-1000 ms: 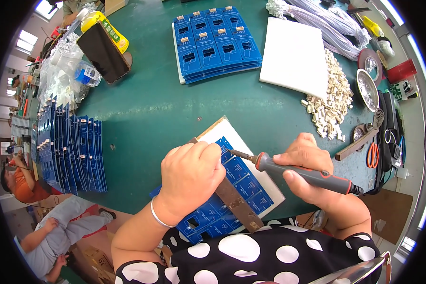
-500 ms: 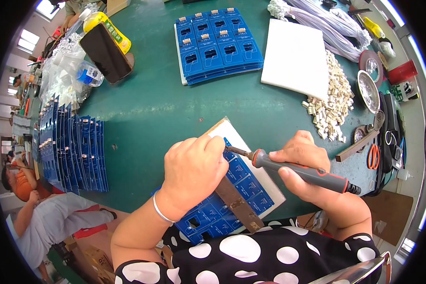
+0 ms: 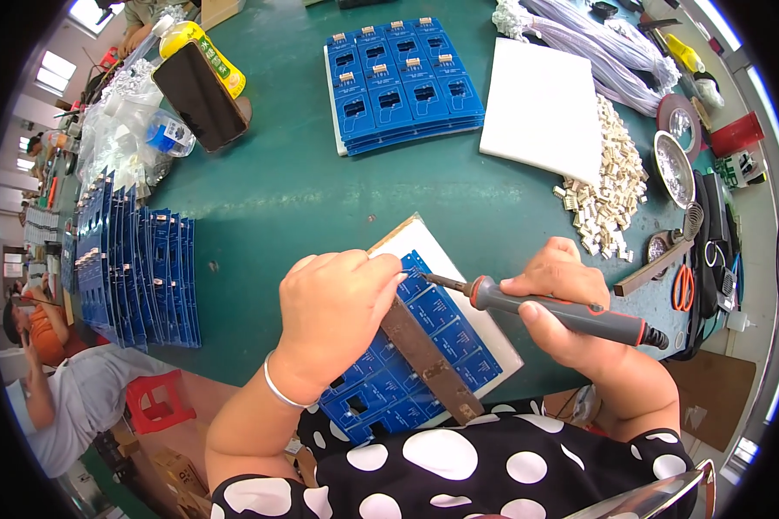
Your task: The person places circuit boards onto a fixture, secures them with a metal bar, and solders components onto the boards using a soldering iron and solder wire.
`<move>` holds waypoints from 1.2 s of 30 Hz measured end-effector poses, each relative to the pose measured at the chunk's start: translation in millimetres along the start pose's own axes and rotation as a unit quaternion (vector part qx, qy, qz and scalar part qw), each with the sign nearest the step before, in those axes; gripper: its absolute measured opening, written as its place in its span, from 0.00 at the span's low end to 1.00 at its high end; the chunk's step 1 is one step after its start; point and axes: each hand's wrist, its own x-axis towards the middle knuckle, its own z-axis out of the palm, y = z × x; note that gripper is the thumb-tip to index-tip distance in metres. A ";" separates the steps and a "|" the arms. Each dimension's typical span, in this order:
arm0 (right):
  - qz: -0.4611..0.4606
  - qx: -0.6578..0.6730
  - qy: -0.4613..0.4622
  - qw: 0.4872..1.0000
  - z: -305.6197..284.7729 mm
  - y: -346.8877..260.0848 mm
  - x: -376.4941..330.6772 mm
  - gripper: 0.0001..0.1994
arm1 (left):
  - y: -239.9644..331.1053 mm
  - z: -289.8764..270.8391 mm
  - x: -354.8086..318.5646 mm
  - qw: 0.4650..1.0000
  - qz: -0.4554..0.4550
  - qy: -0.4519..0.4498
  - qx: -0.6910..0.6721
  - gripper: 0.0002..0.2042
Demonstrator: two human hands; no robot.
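A grey soldering iron (image 3: 571, 320) with red trim is gripped in my right hand (image 3: 556, 281), its tip pointing left and close to the upper corner of a blue circuit board panel (image 3: 460, 336). The panel lies tilted on a white board (image 3: 437, 244) at the table's near edge. Across the panel rests a brown flat bar (image 3: 431, 359). Just left of the iron's tip, my left hand (image 3: 333, 298) is closed over the panel's upper edge, fingertips pinched together. Whatever they pinch is too small to make out.
Ahead sits a stack of blue panels (image 3: 407, 91), beside a white foam sheet (image 3: 538, 108) and a pile of cream connectors (image 3: 610, 186). More panels (image 3: 134, 272) stand in a row at left, below a propped phone (image 3: 201, 97). Orange-handled scissors (image 3: 684, 287) lie at right.
My left hand has shifted a little left, away from the iron's tip. The iron has moved slightly right and down, uncovering more of the panel's corner.
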 end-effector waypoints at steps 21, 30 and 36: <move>0.001 0.001 0.005 1.000 7.7 -5.6 -8.6 0.09 | 9.4 8.4 -6.8 0.999 0.017 0.028 -0.021 0.06; 0.004 0.002 0.013 1.000 8.3 -5.7 -10.4 0.09 | 8.2 0.6 5.1 0.998 0.026 -0.049 -0.010 0.01; 0.008 0.008 0.017 1.000 9.4 -6.7 -13.7 0.09 | 8.8 -9.4 10.0 0.992 0.006 -0.127 -0.015 0.03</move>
